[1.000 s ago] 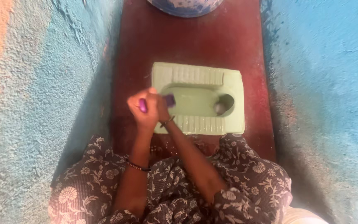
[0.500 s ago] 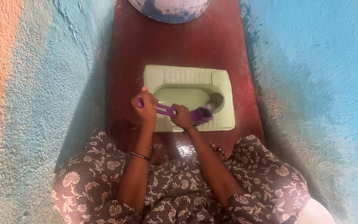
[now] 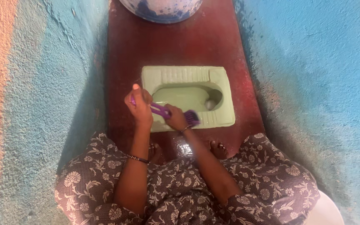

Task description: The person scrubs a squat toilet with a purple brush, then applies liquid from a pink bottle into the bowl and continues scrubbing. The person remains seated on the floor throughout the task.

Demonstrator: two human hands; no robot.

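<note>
Both fists closed on purple brush [image 3: 176, 113], left hand [image 3: 139, 106] at nine o'clock of right hand [image 3: 176, 120], over green squat pan [image 3: 219, 109].

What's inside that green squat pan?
Inside the green squat pan lies a pale, wet basin with a dark drain hole at its right end. The purple brush, held by both hands, reaches over its near edge. The right hand covers part of that edge.
</note>
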